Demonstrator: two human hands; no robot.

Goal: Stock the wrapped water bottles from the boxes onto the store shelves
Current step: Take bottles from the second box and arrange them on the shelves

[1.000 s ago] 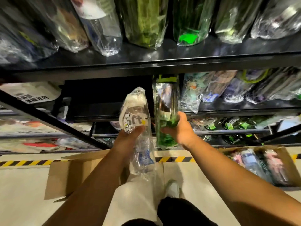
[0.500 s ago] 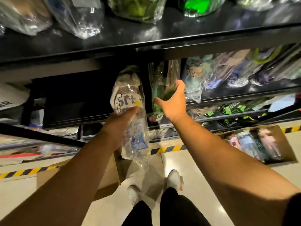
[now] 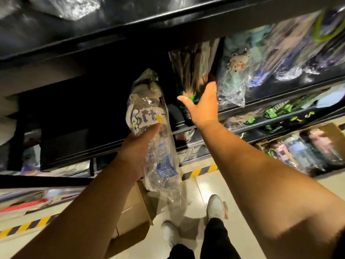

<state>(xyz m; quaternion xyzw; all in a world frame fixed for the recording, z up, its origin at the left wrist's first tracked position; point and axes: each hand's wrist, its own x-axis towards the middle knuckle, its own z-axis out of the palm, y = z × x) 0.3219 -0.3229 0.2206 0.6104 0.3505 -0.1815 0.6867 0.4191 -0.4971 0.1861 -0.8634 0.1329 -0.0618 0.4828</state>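
the left hand (image 3: pixel 138 150) grips a wrapped bottle (image 3: pixel 153 128) around its middle, thumb laid across the white cartoon print and fingers curled behind. the bottle is clear and nearly upright, tilted a little. its top sits in front of the dark opening of the middle shelf (image 3: pixel 280 96), and its loose wrap hangs below the hand. it is held in the air, not resting on any shelf.

the right hand (image 3: pixel 203 107) is open, thumb spread wide, fingers straight and reaching up to the wrap of a green bottle (image 3: pixel 190 77) that stands on the middle shelf. the fingertips blur into the wrap, so it is not certain whether they touch it. just right of the green bottle, a row (image 3: pixel 252 71) of wrapped bottles fills the same shelf.

the upper shelf (image 3: pixel 168 25) crosses the top of the view. on the floor a box (image 3: pixel 130 212) sits under the left arm, and a second box (image 3: pixel 334 135) at the right holds more wrapped bottles. yellow-black tape (image 3: pixel 199 172) runs along the floor by the shelves. white shoes (image 3: pixel 214 204) stand between the arms.
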